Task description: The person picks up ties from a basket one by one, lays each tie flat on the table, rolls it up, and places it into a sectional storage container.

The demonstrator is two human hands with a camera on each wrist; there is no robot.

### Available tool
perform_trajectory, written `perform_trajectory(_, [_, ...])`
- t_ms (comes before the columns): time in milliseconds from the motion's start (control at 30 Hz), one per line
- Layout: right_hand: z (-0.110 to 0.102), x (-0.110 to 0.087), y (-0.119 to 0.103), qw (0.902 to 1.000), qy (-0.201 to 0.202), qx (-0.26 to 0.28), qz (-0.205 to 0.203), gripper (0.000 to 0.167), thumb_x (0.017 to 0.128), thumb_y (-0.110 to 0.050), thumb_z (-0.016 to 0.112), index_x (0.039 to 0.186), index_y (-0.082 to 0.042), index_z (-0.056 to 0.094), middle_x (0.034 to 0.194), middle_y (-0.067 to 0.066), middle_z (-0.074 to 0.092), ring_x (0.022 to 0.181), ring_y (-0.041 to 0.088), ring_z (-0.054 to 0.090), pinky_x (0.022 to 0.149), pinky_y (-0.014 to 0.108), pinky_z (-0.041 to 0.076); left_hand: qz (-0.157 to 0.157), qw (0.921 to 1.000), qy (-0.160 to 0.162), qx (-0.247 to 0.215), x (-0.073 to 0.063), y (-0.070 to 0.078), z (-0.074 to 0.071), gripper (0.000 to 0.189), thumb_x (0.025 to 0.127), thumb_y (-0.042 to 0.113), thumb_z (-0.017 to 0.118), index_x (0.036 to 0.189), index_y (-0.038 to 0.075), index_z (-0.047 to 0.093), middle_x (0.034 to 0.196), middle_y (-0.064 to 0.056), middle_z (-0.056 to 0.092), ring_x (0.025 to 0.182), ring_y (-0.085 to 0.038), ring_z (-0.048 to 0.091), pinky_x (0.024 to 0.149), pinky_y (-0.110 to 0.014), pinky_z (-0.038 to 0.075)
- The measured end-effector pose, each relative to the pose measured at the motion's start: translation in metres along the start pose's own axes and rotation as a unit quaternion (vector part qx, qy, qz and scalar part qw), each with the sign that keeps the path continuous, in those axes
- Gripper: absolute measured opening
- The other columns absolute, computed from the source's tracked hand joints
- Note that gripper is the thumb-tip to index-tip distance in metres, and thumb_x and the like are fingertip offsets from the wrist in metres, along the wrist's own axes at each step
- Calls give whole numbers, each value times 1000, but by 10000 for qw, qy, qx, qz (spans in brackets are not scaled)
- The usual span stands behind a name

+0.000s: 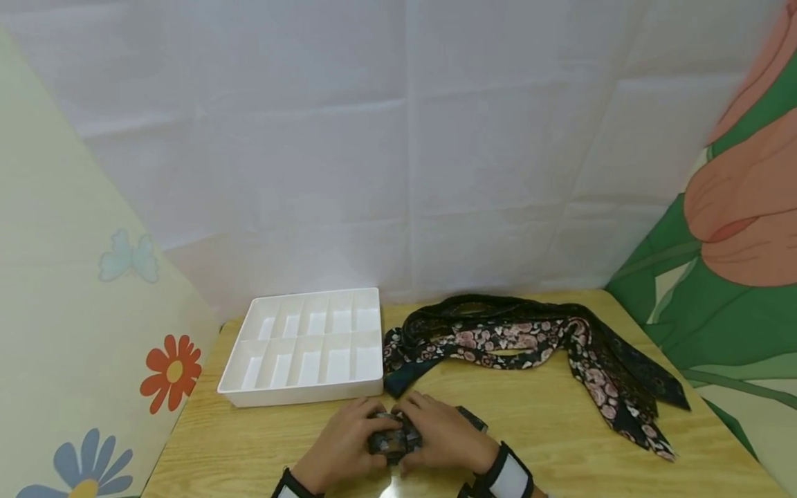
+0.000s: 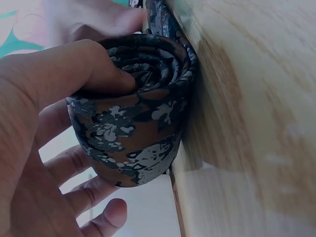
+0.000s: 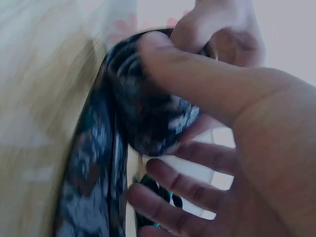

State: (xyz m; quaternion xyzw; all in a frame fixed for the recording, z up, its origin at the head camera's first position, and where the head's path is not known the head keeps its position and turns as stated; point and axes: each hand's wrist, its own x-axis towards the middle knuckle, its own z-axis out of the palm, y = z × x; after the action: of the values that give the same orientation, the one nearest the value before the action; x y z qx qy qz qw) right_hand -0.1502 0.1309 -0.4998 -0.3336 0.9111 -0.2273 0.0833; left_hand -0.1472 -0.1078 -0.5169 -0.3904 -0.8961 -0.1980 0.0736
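A dark patterned necktie point(image 1: 387, 444) stands partly rolled up near the table's front edge. In the left wrist view the necktie point(image 2: 133, 131) shows its spiral end, with brown, grey and white print outside. My left hand point(image 1: 349, 440) grips the roll from one side, thumb pressed at the coil. From the other side my right hand point(image 1: 447, 432) holds it, thumb on top and forefinger beneath, the other fingers spread. The unrolled tail of the necktie point(image 3: 89, 182) runs along the table below the right hand. The right hand hides part of the tail in the head view.
A white tray point(image 1: 299, 397) with two rows of compartments stands behind the left hand. To its right several neckties point(image 1: 498, 339), floral and dark, lie in a loose bundle. The wooden table point(image 1: 535, 415) meets a white sheet point(image 1: 311, 173) at the back and printed panels at the sides.
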Motion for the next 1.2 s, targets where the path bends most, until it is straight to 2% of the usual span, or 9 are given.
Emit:
perform_trajectory(100, [3, 2, -3, 9999, 105, -5, 81, 60, 83, -50, 89, 131, -22, 65, 124, -5, 63, 108, 10, 63, 85, 33, 58, -131, 9999, -84, -16, 1, 2, 0, 59, 71, 32, 92, 128, 28, 74, 116, 10, 67, 107, -9, 59, 94, -34, 55])
perform_trajectory(233, [3, 3, -7, 9992, 117, -301, 222, 56, 80, -44, 92, 123, -22, 65, 118, -6, 63, 105, 10, 62, 83, 32, 57, -284, 9995, -124, -32, 1, 3, 0, 60, 70, 34, 92, 125, 31, 68, 116, 11, 65, 108, -9, 60, 94, -36, 55])
perform_trajectory(367, [2, 3, -8, 9996, 117, -139, 222, 56, 82, -47, 91, 125, -21, 64, 119, -6, 62, 104, 8, 62, 82, 32, 57, -242, 9997, 36, 54, 1, 4, -1, 50, 68, 34, 91, 115, 31, 72, 109, 11, 65, 101, -7, 59, 88, -32, 53])
perform_trajectory(567, [2, 4, -8, 9991, 73, -198, 355, 52, 79, -37, 93, 118, -23, 62, 114, -9, 61, 102, 9, 60, 82, 33, 57, -285, 9996, -30, 28, 2, 5, 0, 59, 72, 35, 91, 127, 32, 70, 115, 10, 66, 106, -8, 60, 94, -35, 54])
perform_trajectory(733, [4, 3, -7, 9994, 149, -185, 240, 58, 80, -39, 92, 127, -21, 62, 121, -6, 62, 109, 10, 61, 87, 33, 57, -188, 9998, 41, 96, 3, 5, 1, 51, 74, 35, 89, 122, 32, 74, 114, 10, 66, 106, -8, 60, 92, -33, 53])
perform_trajectory(867, [4, 3, -7, 9994, 156, -151, 277, 58, 79, -36, 92, 126, -20, 62, 120, -7, 61, 108, 10, 61, 88, 32, 57, -132, 9997, 53, 196, 3, 4, 2, 57, 73, 37, 89, 128, 33, 72, 116, 9, 66, 107, -9, 60, 92, -34, 53])
perform_trajectory(967, [5, 2, -5, 9994, 122, -134, 289, 55, 79, -40, 93, 120, -21, 61, 112, -10, 60, 101, 6, 59, 83, 30, 56, -117, 9998, 49, 146, 3, 5, 3, 58, 73, 36, 89, 128, 34, 71, 116, 10, 65, 107, -8, 59, 92, -34, 53])
perform_trajectory(1100, [4, 1, -3, 9996, 125, -17, 245, 57, 82, -49, 90, 123, -22, 61, 112, -9, 61, 98, 4, 59, 77, 29, 54, -50, 9999, 105, 93, 4, 5, 1, 46, 74, 35, 89, 119, 33, 78, 113, 10, 65, 104, -7, 58, 89, -31, 52])
perform_trajectory(1200, [3, 1, -3, 9996, 141, -102, 237, 56, 82, -50, 88, 124, -23, 62, 112, -9, 61, 97, 4, 58, 75, 28, 53, -65, 9999, 88, 112, 5, 6, -1, 48, 75, 36, 89, 121, 34, 78, 114, 10, 65, 105, -8, 57, 90, -33, 52])
